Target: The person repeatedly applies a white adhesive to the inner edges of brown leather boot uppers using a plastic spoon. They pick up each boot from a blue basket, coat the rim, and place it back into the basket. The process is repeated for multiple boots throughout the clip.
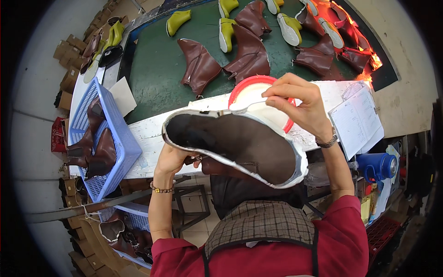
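My left hand [170, 158] grips a brown leather boot upper [235, 147] from beneath, near its narrower end. The boot is turned bottom up, showing its dark insole side, with a white coating along the rim. Pinched between my right thumb and fingers is a slim white brush-like tool [249, 103]; its tip meets the far edge of the boot bottom. My right hand [297, 99] hovers over a red-rimmed bowl [253, 80] of white liquid, which the boot partly covers. The boot shaft hangs below, mostly hidden.
Brown boot uppers [199, 67] and lime-green lined shoe forms [177, 22] lie on a green conveyor [152, 69], near a glowing heater at right. A blue basket [121, 147] of boots stands left. An open notebook [357, 122] and blue jug [376, 166] are at right.
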`<state>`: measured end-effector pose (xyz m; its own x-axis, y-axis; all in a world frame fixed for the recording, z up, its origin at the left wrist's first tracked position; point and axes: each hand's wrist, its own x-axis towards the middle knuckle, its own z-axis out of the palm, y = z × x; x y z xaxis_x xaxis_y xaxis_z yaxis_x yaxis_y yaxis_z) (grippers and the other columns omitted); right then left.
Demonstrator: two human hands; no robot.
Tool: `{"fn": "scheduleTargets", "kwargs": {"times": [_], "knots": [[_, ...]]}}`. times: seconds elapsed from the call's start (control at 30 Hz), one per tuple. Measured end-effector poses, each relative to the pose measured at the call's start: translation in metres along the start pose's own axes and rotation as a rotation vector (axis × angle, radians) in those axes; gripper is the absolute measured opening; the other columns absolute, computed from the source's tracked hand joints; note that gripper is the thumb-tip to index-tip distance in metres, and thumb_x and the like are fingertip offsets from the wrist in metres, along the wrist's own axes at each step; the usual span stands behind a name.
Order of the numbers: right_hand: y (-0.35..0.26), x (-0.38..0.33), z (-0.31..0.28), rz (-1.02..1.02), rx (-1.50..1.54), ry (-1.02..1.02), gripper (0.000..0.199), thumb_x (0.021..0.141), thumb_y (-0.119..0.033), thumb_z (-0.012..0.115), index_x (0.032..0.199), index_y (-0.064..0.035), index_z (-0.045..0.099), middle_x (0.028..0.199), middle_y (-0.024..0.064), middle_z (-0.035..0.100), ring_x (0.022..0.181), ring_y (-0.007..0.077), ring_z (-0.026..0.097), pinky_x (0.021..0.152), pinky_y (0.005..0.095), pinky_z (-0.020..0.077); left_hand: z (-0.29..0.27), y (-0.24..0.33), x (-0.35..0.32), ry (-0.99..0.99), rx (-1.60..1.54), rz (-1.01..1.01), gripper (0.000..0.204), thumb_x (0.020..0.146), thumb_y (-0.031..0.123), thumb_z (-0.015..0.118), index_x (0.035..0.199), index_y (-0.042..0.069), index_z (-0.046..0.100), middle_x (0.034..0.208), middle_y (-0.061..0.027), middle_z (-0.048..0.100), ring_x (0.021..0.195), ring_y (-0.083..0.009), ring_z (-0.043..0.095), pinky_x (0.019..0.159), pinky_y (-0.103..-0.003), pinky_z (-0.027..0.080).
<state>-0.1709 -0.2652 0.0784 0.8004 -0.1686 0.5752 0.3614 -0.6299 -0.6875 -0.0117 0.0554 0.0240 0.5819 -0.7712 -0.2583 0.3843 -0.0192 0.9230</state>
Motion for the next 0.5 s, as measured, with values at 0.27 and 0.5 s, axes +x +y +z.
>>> {"fn": "scheduleTargets", "kwargs": {"times": [0.27,0.5], "knots": [[-0.004,-0.046,-0.036,0.187,-0.118,0.026,0.015,0.082,0.000,0.081,0.097,-0.0005,0.078,0.090,0.0079,0.070,0.079,0.0137,0.067,0.068,0.0258,0.0531,-0.013,0.010,-0.004,0.159,-0.156,0.079,0.036,0.069,-0.020,0.055,0.102,-0.010,0.063,0.080,-0.0195,0.066,0.061,-0.0298,0.066,0.045,-0.038,0.054],[-0.012,-0.037,-0.033,0.155,-0.080,-0.008,0.016,0.081,0.001,0.080,0.097,-0.0016,0.078,0.090,0.0076,0.069,0.078,0.0144,0.066,0.069,0.0268,0.0517,0.005,0.008,0.004,0.020,-0.042,-0.077,0.038,0.068,-0.021,0.059,0.104,-0.011,0.065,0.083,-0.0219,0.070,0.059,-0.0316,0.068,0.045,-0.039,0.054]]}}
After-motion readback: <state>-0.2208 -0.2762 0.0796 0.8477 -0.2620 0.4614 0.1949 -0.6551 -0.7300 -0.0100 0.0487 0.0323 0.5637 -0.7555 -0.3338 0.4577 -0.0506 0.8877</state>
